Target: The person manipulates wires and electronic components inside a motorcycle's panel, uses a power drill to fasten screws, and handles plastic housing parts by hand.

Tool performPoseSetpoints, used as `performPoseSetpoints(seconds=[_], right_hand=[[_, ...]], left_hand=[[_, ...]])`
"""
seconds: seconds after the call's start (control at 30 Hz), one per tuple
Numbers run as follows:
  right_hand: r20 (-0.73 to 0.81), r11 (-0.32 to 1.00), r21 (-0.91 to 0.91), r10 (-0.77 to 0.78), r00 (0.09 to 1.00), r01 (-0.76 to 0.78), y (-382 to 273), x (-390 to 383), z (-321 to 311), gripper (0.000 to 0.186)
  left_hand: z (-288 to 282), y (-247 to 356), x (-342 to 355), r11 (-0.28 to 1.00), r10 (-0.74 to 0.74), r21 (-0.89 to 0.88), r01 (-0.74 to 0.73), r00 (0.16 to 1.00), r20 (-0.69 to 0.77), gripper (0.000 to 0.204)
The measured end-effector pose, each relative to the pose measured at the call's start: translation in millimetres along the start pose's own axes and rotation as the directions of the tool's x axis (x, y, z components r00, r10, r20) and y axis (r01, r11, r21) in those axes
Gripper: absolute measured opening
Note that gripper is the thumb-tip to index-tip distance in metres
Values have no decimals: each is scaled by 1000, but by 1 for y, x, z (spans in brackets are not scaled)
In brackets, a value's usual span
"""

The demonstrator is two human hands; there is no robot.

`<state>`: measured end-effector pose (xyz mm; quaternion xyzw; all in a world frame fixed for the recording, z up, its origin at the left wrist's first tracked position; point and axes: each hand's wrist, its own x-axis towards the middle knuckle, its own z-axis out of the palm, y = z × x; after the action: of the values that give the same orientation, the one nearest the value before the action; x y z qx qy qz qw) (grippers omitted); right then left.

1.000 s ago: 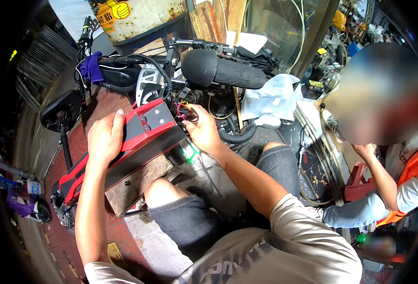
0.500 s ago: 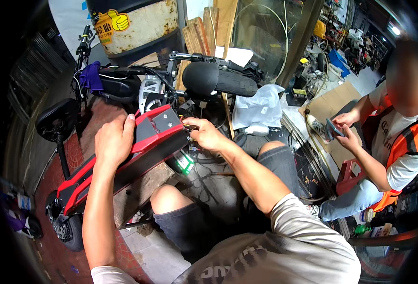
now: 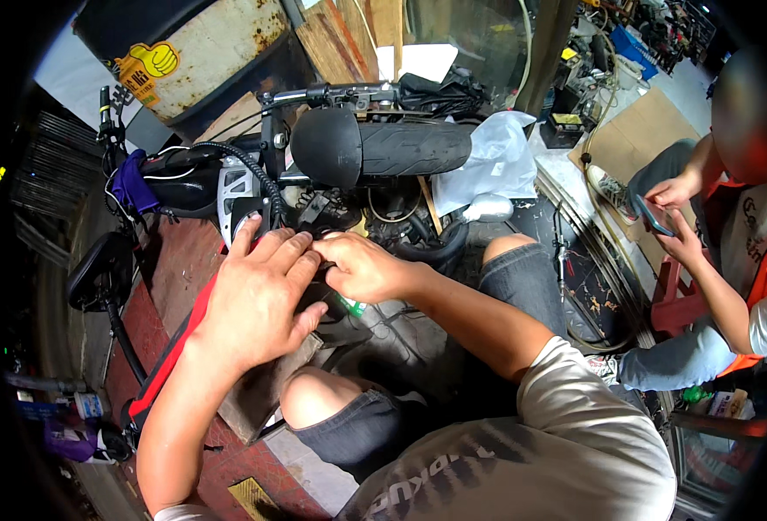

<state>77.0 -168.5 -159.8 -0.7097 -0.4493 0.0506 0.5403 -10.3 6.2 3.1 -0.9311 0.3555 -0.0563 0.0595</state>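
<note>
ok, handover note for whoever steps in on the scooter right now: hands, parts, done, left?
Left hand: flat, palm down, fingers spread on the red and black scooter deck, steadying it. It grips nothing.
Right hand: fingers curled at the front end of the deck, just below the black front tyre; what they pinch is hidden.
Scooter lies on its side across the lap, handlebar toward the rusty drum, coiled cable by the fork.
Done: cannot tell from this view.
Left: the work at the deck's front end looks unfinished, as both hands are on it.
A seated person's hands on the right hold a phone, apart from this job.

red/blk scooter deck, blk tyre, orange vest
</note>
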Motion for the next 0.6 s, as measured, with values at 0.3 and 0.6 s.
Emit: performPoseSetpoints(seconds=[0.3,0.6], right_hand=[[-410,987,-51,117,905,-150,-2,-25,5,52],[-330,980,137,-93,940,145,9,-24,12,49]], left_hand=[[-5,1,21,988,-96,-106,115,982,165,41],[-1,3,30,977,-175,-91,195,966,188,34]])
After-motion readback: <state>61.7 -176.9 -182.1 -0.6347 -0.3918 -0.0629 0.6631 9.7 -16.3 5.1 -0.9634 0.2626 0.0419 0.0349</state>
